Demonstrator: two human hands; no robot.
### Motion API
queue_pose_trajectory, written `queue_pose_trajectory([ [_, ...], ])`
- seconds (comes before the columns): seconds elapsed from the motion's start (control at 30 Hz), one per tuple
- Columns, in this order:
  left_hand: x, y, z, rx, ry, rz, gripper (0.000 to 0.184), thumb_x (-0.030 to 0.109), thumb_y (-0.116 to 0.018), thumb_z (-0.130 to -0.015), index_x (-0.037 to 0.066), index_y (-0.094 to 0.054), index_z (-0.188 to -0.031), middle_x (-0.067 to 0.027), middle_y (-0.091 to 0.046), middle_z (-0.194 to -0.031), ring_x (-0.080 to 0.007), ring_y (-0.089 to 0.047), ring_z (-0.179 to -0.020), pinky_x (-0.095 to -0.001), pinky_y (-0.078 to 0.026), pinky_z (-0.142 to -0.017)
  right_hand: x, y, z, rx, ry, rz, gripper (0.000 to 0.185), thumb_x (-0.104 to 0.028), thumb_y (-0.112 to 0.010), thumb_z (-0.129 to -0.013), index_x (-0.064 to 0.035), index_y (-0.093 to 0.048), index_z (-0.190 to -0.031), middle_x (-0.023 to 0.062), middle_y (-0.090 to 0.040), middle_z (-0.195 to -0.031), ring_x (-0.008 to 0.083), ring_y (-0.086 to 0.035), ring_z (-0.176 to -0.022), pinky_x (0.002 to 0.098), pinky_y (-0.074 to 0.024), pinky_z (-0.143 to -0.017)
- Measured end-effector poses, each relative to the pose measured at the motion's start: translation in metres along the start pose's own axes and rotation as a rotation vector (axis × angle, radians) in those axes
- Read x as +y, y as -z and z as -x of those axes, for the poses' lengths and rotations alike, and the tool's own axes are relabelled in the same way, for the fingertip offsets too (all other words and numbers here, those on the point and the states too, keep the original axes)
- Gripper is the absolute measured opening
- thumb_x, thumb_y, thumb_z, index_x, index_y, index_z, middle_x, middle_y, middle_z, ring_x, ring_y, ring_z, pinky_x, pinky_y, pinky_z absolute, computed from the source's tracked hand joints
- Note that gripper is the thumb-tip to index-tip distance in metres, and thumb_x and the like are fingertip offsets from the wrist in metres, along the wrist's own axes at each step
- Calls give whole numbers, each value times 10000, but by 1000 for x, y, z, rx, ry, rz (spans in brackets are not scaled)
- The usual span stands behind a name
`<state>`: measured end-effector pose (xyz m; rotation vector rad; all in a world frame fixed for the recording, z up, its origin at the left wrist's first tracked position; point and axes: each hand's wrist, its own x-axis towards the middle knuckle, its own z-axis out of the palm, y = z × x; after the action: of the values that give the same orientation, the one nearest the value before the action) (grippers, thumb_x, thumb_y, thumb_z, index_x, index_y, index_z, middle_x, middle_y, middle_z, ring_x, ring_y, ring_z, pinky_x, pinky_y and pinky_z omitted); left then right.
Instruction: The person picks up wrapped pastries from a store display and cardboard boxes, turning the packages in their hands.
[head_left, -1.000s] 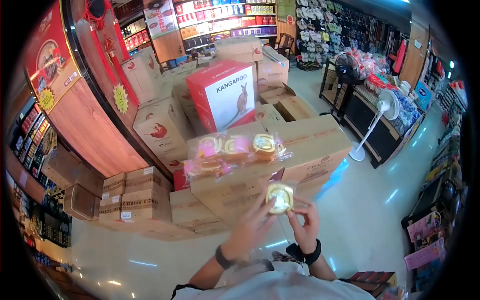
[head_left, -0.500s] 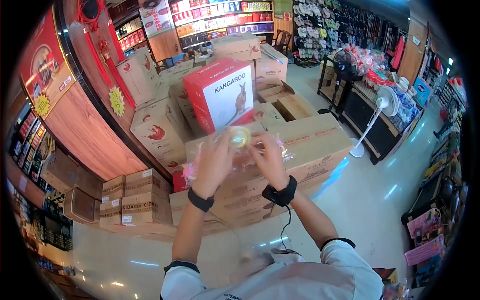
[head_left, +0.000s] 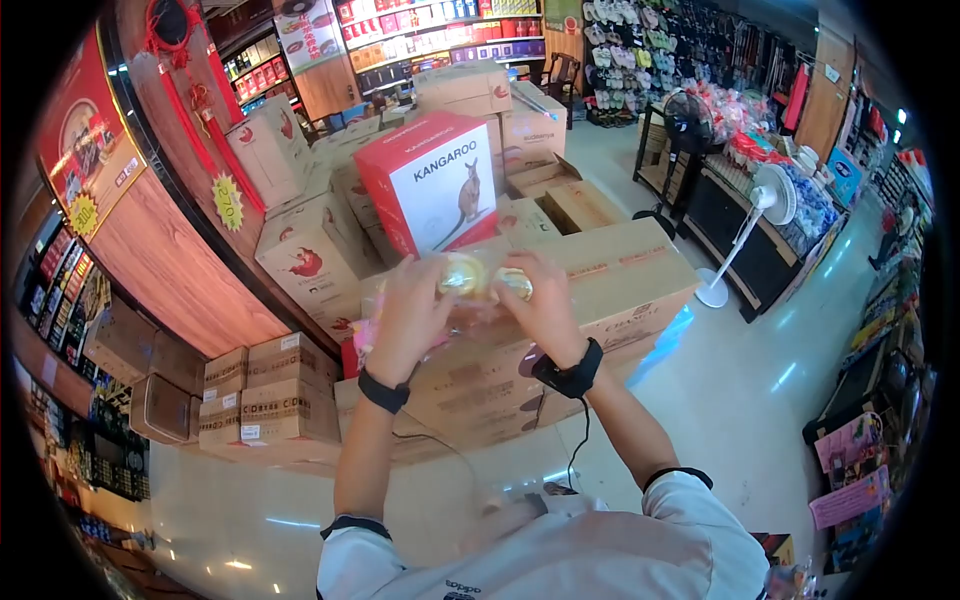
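Both my hands are over the long cardboard box (head_left: 625, 255), with wristbands on both wrists. Closed round a pale yellow wrapped roll cake (head_left: 461, 275) is my left hand (head_left: 408, 305). My right hand (head_left: 543, 310) has its fingers closed on another wrapped roll cake (head_left: 515, 284), just to the right of the first. Clear wrapping shows between the hands. Pink wrapped cakes (head_left: 366, 335) lie on the box, mostly hidden behind my left hand and forearm. The red and white Kangaroo box (head_left: 430, 185) stands just behind my hands.
Stacked cartons (head_left: 290, 395) sit at the lower left, and more cartons (head_left: 315, 260) are behind. A white fan (head_left: 770, 200) and a black fan (head_left: 685, 125) stand at the right beside a display table (head_left: 745, 235). Lit shelves (head_left: 440, 35) line the back.
My hands moved from near my body up over the long box with the yellow roll cake. My right hand has since shifted slightly right and closed on a second roll cake.
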<state>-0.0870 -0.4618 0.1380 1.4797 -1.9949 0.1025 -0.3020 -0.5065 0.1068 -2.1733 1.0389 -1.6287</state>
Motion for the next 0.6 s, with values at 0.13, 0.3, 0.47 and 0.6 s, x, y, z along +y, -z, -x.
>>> queue_pose_trajectory([
  [0.13,16,5,-3,14,3,-19,488,199,-718,-906,43,-583,-1349,-204,-585,-1431,-451,-482,-1351,-511,-406,-1124,-8,19,1,-41,14,-29,316,-139,-772,-839,-7,-680,-1111,181,-677,-1201,390,-632,-1105,476,-504,-944],
  [0.3,24,-2,-3,110,-61,-55,512,219,-730,-909,30,-581,-1361,-222,-546,-1471,-442,-464,-1375,-515,-377,-1147,-14,37,8,-98,2,-71,288,-130,-745,-877,10,-670,-1117,198,-669,-1212,411,-633,-1102,455,-519,-939],
  [0.47,41,0,6,110,-55,-62,582,205,-767,-877,35,-563,-1395,-221,-500,-1516,-434,-446,-1400,-510,-368,-1158,-13,54,17,-144,-45,-104,283,-134,-719,-905,8,-657,-1141,198,-653,-1247,425,-615,-1138,470,-503,-984],
  [0.6,44,6,20,115,-20,-97,679,188,-803,-838,41,-530,-1441,-222,-470,-1543,-432,-430,-1415,-510,-353,-1172,-2,55,31,-219,-96,-38,341,-136,-716,-911,-9,-629,-1215,202,-602,-1343,428,-580,-1219,477,-483,-1034],
])
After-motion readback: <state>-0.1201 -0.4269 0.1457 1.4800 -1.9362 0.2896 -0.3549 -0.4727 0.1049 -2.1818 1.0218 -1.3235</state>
